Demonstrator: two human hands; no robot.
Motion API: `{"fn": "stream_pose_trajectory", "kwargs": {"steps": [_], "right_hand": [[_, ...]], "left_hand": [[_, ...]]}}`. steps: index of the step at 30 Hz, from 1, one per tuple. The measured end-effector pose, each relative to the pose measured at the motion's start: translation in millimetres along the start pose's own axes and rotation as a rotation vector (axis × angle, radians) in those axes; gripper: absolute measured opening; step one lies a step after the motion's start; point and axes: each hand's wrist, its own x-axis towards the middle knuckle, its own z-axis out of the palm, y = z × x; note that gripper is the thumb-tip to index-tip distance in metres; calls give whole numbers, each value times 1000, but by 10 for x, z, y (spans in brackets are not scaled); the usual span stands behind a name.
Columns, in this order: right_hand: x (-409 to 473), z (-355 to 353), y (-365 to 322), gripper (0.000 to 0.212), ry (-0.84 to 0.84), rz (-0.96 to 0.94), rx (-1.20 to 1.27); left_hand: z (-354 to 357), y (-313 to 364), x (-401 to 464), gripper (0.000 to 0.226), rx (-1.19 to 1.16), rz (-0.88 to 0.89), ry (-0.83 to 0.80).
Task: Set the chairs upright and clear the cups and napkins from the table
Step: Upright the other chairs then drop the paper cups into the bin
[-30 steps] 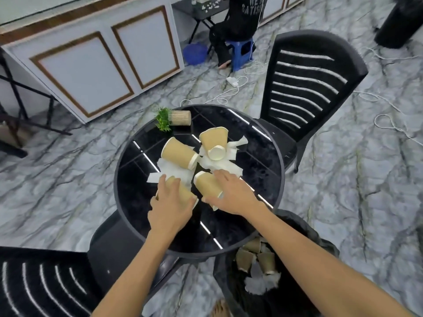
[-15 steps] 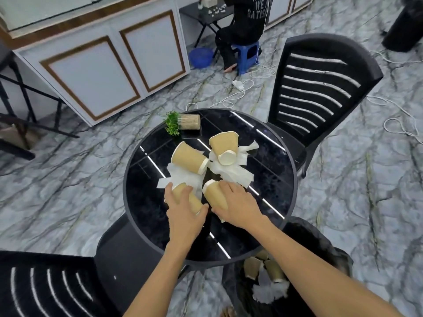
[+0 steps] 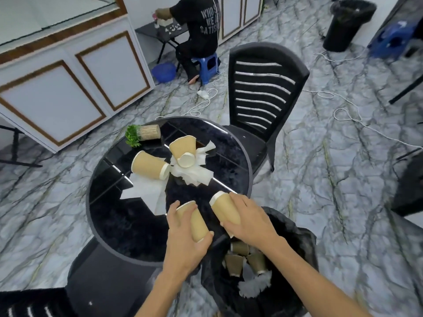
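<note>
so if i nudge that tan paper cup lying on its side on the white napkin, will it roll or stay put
The tan paper cup lies on its side on the glossy black round table, so it would probably roll, likely curving since it tapers. The white napkin under it may slow it a little. It looks empty and light, so a gentle nudge should be enough.

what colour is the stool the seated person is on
Blue: the small plastic stool under the seated person, seen in the head view.
</note>
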Motion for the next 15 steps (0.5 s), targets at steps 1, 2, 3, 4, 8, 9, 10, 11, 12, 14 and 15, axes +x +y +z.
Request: {"fn": "stream_pose_trajectory", "kwargs": {"steps": [1,2,3,4,8,9,10,11,12,14,15], "right_hand": [[-130,-38,127,80,11,26,6],[-251,-73,256,80,23,50,6],[-363,-100,390,79,37,77,6],[-472,-120,527,79,52,103,6],[-859,-69,1032,81,78,212,23],[-944,-5,1156,81,77,236,28],[-1019,86,1286,81,73,255,25],[-1071,198,1412,82,63,270,18],[-1112,336,1538,82,47,285,17],[-1147,666,1777,82,13,309,24],[-1144,849,1882,82,-4,320,30]], "left_hand": [[108,99,-49,77,-2,27,-24],[213,196,-100,77,-9,52,-47],[316,289,-145,78,-18,77,-76],[422,378,-191,78,-30,102,-109],[870,555,-386,77,-55,198,-231],[1008,546,-432,78,-50,217,-257],[1160,510,-466,78,-40,224,-281],[1315,450,-492,78,-26,222,-304],[1473,366,-510,79,-8,214,-329],[1799,119,-508,79,25,192,-373],[1960,-33,-492,79,42,177,-390]]}}
